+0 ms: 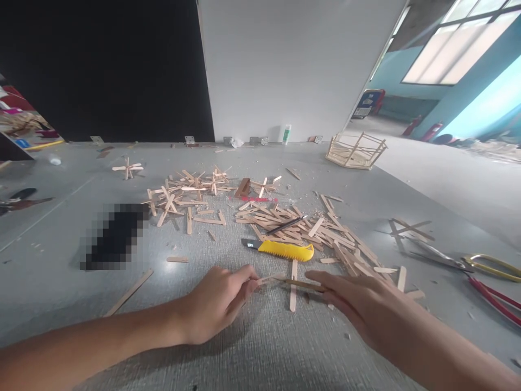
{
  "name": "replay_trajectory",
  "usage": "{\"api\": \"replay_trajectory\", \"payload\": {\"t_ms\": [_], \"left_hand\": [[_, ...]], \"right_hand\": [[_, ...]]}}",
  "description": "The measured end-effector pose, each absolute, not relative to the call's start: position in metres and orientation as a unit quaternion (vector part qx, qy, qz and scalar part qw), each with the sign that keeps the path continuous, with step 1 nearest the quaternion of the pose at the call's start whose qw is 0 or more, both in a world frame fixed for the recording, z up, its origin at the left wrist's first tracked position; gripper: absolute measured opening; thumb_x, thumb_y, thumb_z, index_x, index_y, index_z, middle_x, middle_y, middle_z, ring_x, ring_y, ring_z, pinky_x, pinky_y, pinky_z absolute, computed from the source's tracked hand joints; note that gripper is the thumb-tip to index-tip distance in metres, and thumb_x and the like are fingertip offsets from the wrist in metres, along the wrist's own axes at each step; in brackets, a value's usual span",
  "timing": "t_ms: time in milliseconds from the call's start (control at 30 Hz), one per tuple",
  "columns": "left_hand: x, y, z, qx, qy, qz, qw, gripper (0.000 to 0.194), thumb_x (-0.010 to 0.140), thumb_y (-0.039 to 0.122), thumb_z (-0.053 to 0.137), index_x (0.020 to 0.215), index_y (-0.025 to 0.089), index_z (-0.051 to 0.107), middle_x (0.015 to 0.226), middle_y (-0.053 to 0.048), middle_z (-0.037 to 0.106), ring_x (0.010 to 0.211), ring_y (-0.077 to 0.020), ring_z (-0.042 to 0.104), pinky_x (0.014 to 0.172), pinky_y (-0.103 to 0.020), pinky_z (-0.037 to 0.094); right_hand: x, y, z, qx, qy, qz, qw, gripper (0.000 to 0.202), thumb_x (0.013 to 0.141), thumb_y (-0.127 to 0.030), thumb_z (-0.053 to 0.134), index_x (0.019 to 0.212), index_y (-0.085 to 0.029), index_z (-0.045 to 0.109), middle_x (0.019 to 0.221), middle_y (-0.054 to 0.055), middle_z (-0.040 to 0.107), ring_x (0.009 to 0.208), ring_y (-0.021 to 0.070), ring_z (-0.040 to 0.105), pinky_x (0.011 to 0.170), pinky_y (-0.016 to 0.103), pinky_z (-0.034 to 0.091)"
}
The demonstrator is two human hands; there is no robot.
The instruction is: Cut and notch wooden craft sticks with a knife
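My left hand (222,298) pinches the end of a thin pale piece (271,279), blurred, which looks like a craft stick. From the other side, my right hand (350,298) grips a darker craft stick (305,284) between thumb and fingers. The two pieces meet or overlap between my hands; I cannot tell whether they are joined. Beneath them a craft stick with a small slot (293,301) lies on the grey table. Just beyond my hands rests a yellow utility knife (287,250), its blade pointing left.
Loose craft sticks (337,233) lie heaped ahead, with a dark pen (286,224) on them. Star-shaped stick pieces (167,205) stand further left, near a pixelated black object (118,236). A stick frame (356,152), glue bottle (286,134), scissors (468,263) and red-handled tool (496,301) are around.
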State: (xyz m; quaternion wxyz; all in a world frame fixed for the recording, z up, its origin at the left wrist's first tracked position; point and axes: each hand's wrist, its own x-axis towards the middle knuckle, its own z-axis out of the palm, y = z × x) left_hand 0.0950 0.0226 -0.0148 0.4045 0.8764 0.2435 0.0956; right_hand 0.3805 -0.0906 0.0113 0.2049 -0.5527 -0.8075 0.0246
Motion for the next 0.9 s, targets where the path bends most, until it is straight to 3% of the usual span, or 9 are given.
{"api": "replay_trajectory", "payload": {"t_ms": [100,200,300,400,467,533,733,900], "left_hand": [[0.094,0.022,-0.017,0.891,0.221,0.106,0.382,0.034,0.113,0.035,0.03,0.085,0.022,0.043,0.058,0.01,0.035,0.045,-0.0098,0.029,0.052,-0.026,0.024],[0.094,0.02,-0.022,0.926,0.179,0.108,0.314,0.034,0.112,0.029,0.032,0.081,0.022,0.043,0.059,0.009,0.036,0.047,-0.0104,0.027,0.052,-0.028,0.023],[0.094,0.015,-0.026,0.956,0.143,0.119,0.227,0.035,0.111,0.025,0.033,0.078,0.022,0.043,0.063,0.007,0.044,0.051,-0.0118,0.033,0.056,-0.029,0.027],[0.093,0.01,-0.029,0.963,0.139,0.14,0.184,0.034,0.11,0.022,0.033,0.078,0.021,0.044,0.067,0.005,0.051,0.055,-0.0126,0.041,0.06,-0.03,0.031],[0.094,0.009,-0.03,0.962,0.143,0.15,0.179,0.034,0.109,0.02,0.034,0.077,0.021,0.044,0.067,0.005,0.051,0.055,-0.0126,0.042,0.059,-0.03,0.031],[0.094,0.01,-0.031,0.962,0.148,0.153,0.173,0.034,0.109,0.02,0.035,0.076,0.021,0.044,0.065,0.006,0.051,0.054,-0.0125,0.041,0.059,-0.031,0.03],[0.095,0.015,-0.034,0.966,0.139,0.149,0.161,0.036,0.109,0.02,0.034,0.075,0.021,0.045,0.063,0.006,0.051,0.052,-0.0123,0.042,0.058,-0.031,0.028],[0.095,0.018,-0.034,0.965,0.137,0.142,0.175,0.036,0.107,0.02,0.036,0.072,0.021,0.044,0.061,0.006,0.051,0.052,-0.0121,0.042,0.057,-0.03,0.027]], "right_hand": [[0.381,-0.093,0.01,-0.557,-0.815,0.041,0.156,0.033,0.1,-0.014,0.039,0.107,-0.024,0.07,0.085,0.006,0.075,0.059,0.0172,0.066,0.05,0.028,0.048],[0.371,-0.091,0.016,-0.566,-0.809,0.034,0.154,0.026,0.106,-0.024,0.043,0.088,-0.022,0.063,0.073,0.003,0.067,0.053,0.0155,0.059,0.049,0.028,0.043],[0.362,-0.09,0.017,-0.533,-0.83,-0.001,0.164,0.035,0.108,-0.031,0.046,0.076,-0.021,0.057,0.066,0.001,0.06,0.054,0.0152,0.056,0.051,0.028,0.04],[0.357,-0.095,0.009,-0.512,-0.846,0.017,0.146,0.026,0.107,-0.015,0.042,0.098,-0.018,0.067,0.073,0.001,0.063,0.057,0.013,0.057,0.054,0.027,0.038],[0.356,-0.099,0.002,-0.506,-0.853,0.036,0.125,0.033,0.103,-0.006,0.041,0.124,-0.017,0.063,0.076,0.0,0.064,0.055,0.0114,0.056,0.053,0.027,0.037],[0.355,-0.102,-0.004,-0.491,-0.865,0.036,0.096,0.043,0.099,-0.002,0.041,0.136,-0.017,0.057,0.076,-0.001,0.062,0.054,0.0121,0.055,0.052,0.028,0.035],[0.348,-0.103,-0.009,-0.46,-0.884,-0.029,0.08,0.048,0.096,0.001,0.039,0.141,-0.01,0.05,0.075,0.0,0.059,0.051,0.0147,0.051,0.05,0.032,0.032],[0.344,-0.103,-0.009,-0.445,-0.891,-0.029,0.086,0.046,0.096,0.0,0.04,0.14,-0.011,0.049,0.074,-0.001,0.058,0.05,0.015,0.051,0.048,0.032,0.032]]}}
